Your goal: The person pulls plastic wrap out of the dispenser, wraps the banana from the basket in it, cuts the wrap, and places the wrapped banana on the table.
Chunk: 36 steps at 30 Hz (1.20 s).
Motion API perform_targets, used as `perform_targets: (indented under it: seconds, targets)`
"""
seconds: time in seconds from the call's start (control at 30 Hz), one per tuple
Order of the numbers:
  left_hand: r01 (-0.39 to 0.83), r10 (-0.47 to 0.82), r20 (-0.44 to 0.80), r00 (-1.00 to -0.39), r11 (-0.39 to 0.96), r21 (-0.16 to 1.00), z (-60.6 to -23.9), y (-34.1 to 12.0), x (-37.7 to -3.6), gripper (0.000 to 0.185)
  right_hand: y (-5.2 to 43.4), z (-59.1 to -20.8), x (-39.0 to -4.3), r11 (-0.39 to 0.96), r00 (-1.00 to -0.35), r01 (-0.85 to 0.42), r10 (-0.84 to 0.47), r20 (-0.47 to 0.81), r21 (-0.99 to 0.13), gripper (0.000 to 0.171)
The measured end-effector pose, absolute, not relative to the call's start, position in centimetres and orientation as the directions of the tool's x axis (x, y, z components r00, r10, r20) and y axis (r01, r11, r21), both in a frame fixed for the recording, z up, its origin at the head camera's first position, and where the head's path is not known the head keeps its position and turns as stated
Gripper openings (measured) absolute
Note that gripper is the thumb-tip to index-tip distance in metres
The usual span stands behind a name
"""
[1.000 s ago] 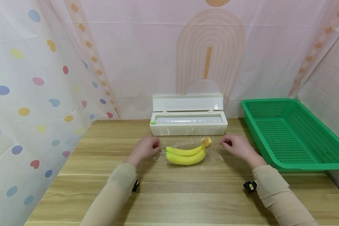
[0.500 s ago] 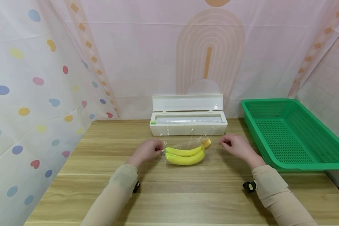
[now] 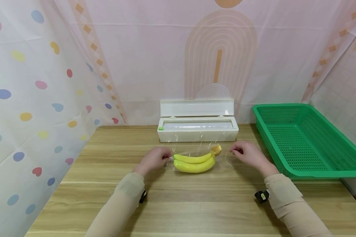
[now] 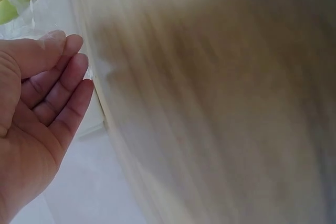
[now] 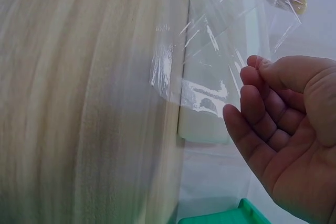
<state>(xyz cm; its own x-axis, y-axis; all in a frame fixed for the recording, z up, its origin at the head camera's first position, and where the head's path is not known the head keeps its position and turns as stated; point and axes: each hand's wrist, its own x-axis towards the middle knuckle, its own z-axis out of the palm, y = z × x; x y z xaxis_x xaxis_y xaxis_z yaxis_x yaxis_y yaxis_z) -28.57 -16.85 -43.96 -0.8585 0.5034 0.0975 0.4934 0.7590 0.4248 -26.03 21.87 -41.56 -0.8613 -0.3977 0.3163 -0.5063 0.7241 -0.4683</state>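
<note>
Sleeves frame the near edge of the wooden table (image 3: 195,210), and just beyond them the two hands are held either side of the bananas (image 3: 194,162). The left hand (image 3: 153,159), at about nine o'clock of the fruit, is pinched on the edge of the cling film (image 3: 195,149); the right hand (image 3: 247,154), at three o'clock, pinches the opposite edge, thumb against fingertips (image 5: 252,62), as the right wrist view shows. The bananas lie at the table's middle, and the film is draped over them from the far side, its near part crumpled about the left end. Wrapping is judged partly done: the sheet is pulled out and laid across the fruit, but it appears not yet cut from the roll or tucked underneath. At twelve o'clock of the bananas, the white dispenser box (image 3: 197,129) stands with its lid raised. Farther off at two o'clock a green basket (image 3: 314,164) is seen with nothing in it.
</note>
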Motion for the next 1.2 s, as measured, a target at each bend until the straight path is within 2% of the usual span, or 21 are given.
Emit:
perform_targets:
  seconds: [0.4, 0.6, 0.8, 1.03, 1.2]
  targets:
    - [0.507, 0.518, 0.101, -0.850, 0.749, 0.426, -43.5, -17.3, -28.5, 0.016, 22.5, -41.6, -25.8, 0.711, -0.858, -0.512, -0.397, 0.326, -0.483, 0.010]
    - [0.466, 0.491, 0.066, -0.869, 0.766, 0.443, -43.0, -17.9, -28.1, 0.015, 23.1, -41.5, -25.3, 0.721, -0.855, -0.512, -0.379, 0.354, -0.466, 0.011]
    - [0.470, 0.484, 0.071, -0.872, 0.789, 0.396, -42.6, -19.5, -27.7, 0.008, 23.5, -40.8, -24.5, 0.740, -0.869, -0.482, -0.335, 0.365, -0.469, 0.014]
    - [0.461, 0.460, 0.098, -0.883, 0.806, 0.371, -41.6, -21.0, -26.7, 0.013, 24.0, -39.9, -23.6, 0.763, -0.882, -0.442, -0.276, 0.381, -0.471, 0.021]
    - [0.487, 0.462, 0.157, -0.873, 0.813, 0.319, -40.7, -21.7, -25.9, 0.015, 24.0, -39.2, -23.0, 0.771, -0.851, -0.468, -0.263, 0.454, -0.432, 0.024]
